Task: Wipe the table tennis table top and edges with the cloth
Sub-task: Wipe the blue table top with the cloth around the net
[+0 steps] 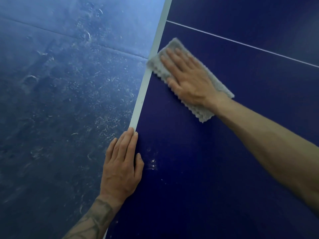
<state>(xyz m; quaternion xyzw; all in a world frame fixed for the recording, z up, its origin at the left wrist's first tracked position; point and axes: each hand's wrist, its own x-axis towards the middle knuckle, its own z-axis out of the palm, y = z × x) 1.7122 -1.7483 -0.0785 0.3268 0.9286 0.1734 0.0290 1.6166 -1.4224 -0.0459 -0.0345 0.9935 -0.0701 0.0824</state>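
Note:
The dark blue table tennis table top (pixel 215 161) fills the right half of the head view, with a white border stripe (pixel 146 83) along its left edge. A grey folded cloth (pixel 214 87) lies flat on the top, one corner reaching over the stripe. My right hand (pixel 188 76) presses flat on the cloth with straight fingers. My left hand (pixel 122 163) rests on the table's edge nearer to me, fingers straight along the stripe and thumb on the blue top. Whitish dust specks (pixel 152 163) lie beside the left thumb.
A thin white centre line (pixel 241 43) crosses the top at the far right. Left of the table edge lies a scuffed blue floor (pixel 60 100) with pale marks and a seam.

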